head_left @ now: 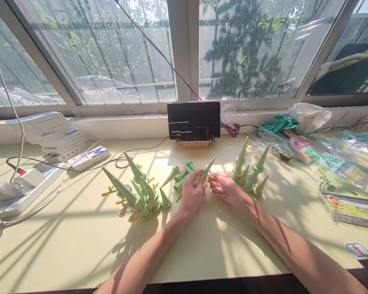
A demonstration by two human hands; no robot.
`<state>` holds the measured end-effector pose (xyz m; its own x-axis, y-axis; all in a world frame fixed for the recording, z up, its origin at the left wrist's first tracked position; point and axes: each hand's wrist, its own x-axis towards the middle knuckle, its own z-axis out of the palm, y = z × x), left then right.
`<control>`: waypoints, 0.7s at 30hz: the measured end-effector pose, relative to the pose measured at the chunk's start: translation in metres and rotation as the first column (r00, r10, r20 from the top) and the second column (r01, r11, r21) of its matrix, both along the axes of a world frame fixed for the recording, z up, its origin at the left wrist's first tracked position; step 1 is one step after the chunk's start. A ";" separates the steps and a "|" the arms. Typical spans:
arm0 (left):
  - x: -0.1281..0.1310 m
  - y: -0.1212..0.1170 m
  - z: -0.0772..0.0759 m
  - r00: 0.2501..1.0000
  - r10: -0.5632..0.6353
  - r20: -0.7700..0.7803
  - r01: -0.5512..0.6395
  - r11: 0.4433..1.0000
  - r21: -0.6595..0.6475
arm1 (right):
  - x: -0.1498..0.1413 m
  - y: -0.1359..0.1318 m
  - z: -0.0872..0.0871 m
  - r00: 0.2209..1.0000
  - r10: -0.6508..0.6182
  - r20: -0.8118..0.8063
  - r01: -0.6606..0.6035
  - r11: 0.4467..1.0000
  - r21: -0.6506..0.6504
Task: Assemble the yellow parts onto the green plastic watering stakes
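My left hand (194,188) is closed around a green plastic cone-shaped spike (209,166), its tip pointing up and right. Close beside it, my right hand (225,188) pinches a small yellow piece (211,176) against the spike's lower side. Whether the two parts are joined I cannot tell. Behind my left hand lie several loose green cones and tubes (178,179), partly hidden by it. To the left stands a cluster of green spikes with yellow pegs (144,196). Another green cluster (252,173) stands just beyond my right hand.
A black tablet (194,116) with a phone (195,134) leaning before it stands by the window. White boxes (55,132) and a power strip (27,196) with cables are at left. Bagged brush-like items (351,200) and a black-yellow tool (284,156) lie at right.
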<state>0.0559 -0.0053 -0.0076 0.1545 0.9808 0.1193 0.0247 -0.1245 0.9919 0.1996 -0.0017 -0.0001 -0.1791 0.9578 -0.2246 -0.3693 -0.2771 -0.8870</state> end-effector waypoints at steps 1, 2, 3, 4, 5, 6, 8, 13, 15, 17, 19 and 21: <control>0.000 0.000 0.001 1.000 0.008 0.000 -0.008 1.000 -0.003 | 0.000 0.000 0.001 0.999 0.017 -0.030 -0.018 0.999 -0.026; 0.000 0.000 0.001 1.000 0.016 0.001 -0.016 1.000 -0.006 | 0.000 -0.001 0.002 0.998 0.029 -0.050 -0.032 0.999 -0.044; -0.001 0.000 0.002 1.000 0.024 0.003 -0.024 1.000 -0.009 | 0.001 -0.002 0.004 0.998 0.036 -0.060 -0.039 0.998 -0.043; -0.001 0.000 0.002 1.000 0.030 0.004 -0.030 0.999 -0.013 | 0.001 -0.003 0.005 0.996 0.042 -0.074 -0.044 0.998 -0.035; -0.001 0.000 0.003 0.999 0.035 0.005 -0.035 0.999 -0.015 | 0.001 -0.003 0.005 0.995 0.050 -0.086 -0.052 0.998 -0.027; -0.001 0.000 0.003 0.999 0.038 0.005 -0.038 0.999 -0.017 | 0.001 -0.004 0.006 0.994 0.056 -0.096 -0.059 0.998 -0.022; -0.001 0.000 0.004 0.999 0.043 0.004 -0.042 0.999 -0.020 | 0.001 -0.004 0.005 0.991 0.070 -0.113 -0.073 0.997 -0.028; 0.000 -0.002 0.004 0.999 0.048 0.001 -0.048 0.998 -0.034 | 0.001 -0.001 0.002 0.981 0.090 -0.170 -0.102 0.993 -0.062; 0.000 -0.002 0.004 0.999 0.050 0.006 -0.050 0.998 -0.039 | 0.001 0.000 0.001 0.975 0.088 -0.206 -0.105 0.992 -0.073; 0.001 -0.001 0.002 0.998 0.057 0.010 -0.057 0.997 -0.043 | 0.001 0.001 0.000 0.967 0.080 -0.241 -0.104 0.991 -0.087; 0.001 -0.001 0.000 0.998 0.067 0.008 -0.066 0.997 -0.037 | 0.000 0.001 -0.002 0.961 0.073 -0.268 -0.102 0.990 -0.095; 0.000 0.000 -0.002 0.997 0.074 -0.002 -0.074 0.997 -0.029 | 0.000 0.001 -0.003 0.957 0.065 -0.284 -0.094 0.991 -0.090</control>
<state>0.0562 -0.0057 -0.0099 0.0812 0.9926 0.0905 0.0337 -0.0935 0.9951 0.1992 -0.0007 -0.0036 -0.3235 0.9126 -0.2500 -0.5716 -0.3990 -0.7170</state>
